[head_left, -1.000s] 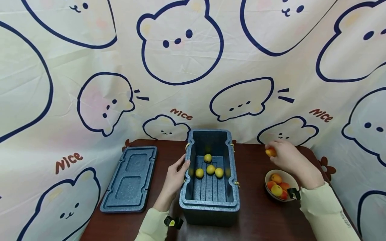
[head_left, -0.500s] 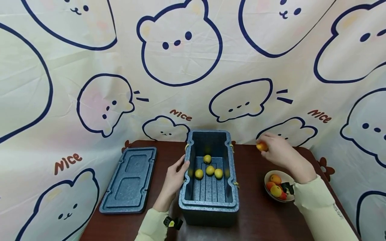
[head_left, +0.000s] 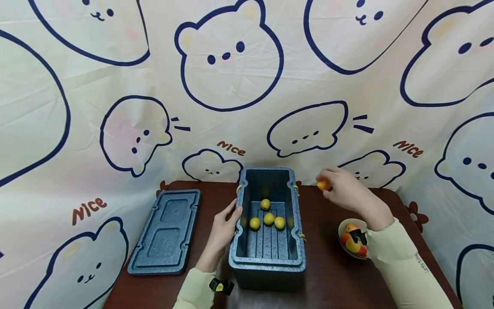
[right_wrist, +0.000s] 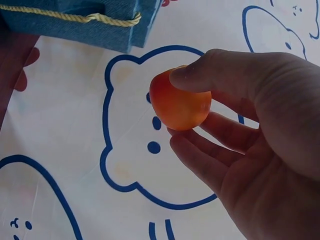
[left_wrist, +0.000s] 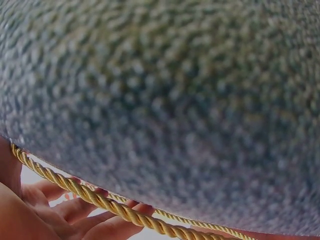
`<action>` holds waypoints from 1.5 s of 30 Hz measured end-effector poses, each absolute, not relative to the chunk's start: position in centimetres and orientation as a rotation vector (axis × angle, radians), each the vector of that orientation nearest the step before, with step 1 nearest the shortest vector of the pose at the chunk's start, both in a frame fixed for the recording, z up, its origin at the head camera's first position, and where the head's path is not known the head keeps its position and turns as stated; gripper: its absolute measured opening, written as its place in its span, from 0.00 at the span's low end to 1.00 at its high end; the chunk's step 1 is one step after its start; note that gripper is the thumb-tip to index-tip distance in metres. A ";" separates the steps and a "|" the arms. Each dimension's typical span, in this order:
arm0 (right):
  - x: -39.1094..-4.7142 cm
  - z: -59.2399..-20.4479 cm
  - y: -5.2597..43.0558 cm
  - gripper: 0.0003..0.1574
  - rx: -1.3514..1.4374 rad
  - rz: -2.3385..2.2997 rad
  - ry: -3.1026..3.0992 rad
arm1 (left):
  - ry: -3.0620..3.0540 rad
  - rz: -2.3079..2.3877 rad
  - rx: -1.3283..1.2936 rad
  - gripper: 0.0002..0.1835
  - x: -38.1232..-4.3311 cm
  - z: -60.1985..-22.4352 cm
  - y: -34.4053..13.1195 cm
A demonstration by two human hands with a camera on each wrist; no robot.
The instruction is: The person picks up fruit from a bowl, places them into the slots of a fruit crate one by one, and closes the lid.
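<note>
My right hand [head_left: 345, 189] pinches a small round orange-red fruit [right_wrist: 182, 105] between thumb and fingertips. In the head view, that hand is raised above the table's back part, just right of the box. The blue-grey speckled foam box [head_left: 266, 267] stands open at the middle, with several round yellow fruits [head_left: 269, 219] on its ribbed floor. My left hand [head_left: 223, 225] holds the box's left wall, thumb over the rim and other fingers outside. In the left wrist view, those fingers [left_wrist: 75, 210] lie behind a twisted gold rope handle [left_wrist: 100, 201] beneath the box's side.
A bowl [head_left: 342, 223] with several orange, red and yellow fruits stands at the right, partly hidden by my right sleeve [head_left: 401, 257]. The box's flat lid [head_left: 166, 231] lies on the dark brown table [head_left: 324, 274] at the left. A cartoon-printed cloth [head_left: 231, 86] hangs behind.
My right hand has moved left with the orange-red fruit, away from the bowl's side and closer to the box. My left hand has stayed on the box's wall.
</note>
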State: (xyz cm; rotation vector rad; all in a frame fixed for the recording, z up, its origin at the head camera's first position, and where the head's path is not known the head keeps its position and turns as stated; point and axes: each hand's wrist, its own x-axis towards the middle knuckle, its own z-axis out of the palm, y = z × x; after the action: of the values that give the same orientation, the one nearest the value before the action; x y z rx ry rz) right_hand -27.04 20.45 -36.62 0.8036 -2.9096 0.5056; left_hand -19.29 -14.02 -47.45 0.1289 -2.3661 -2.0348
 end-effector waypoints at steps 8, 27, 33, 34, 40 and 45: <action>-27.0 -36.1 19.2 0.18 0.823 0.502 -2.896 | -2.372 -2.041 0.129 0.33 -19.2 -47.5 -14.1; -26.9 -36.1 16.7 0.18 0.908 0.581 -2.847 | -2.371 -2.036 0.118 0.33 -19.2 -47.4 -14.2; -26.9 -36.1 16.2 0.18 0.938 0.593 -2.831 | -2.368 -2.041 0.110 0.33 -19.2 -47.5 -14.2; -26.9 -36.1 16.1 0.18 0.942 0.593 -2.830 | -2.368 -2.040 0.113 0.33 -19.2 -47.5 -14.2; -26.9 -36.1 15.8 0.18 0.952 0.600 -2.832 | -2.371 -2.029 0.119 0.33 -19.4 -47.6 -14.2; -26.8 -36.1 15.7 0.17 0.958 0.609 -2.827 | -2.375 -2.019 0.114 0.33 -19.3 -47.6 -14.1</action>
State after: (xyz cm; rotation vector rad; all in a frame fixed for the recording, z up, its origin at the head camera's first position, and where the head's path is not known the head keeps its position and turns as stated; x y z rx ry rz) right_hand -26.79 15.68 -36.12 0.9584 -2.8274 0.6089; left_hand -19.35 -14.10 -47.62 0.1139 -2.3746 -2.0189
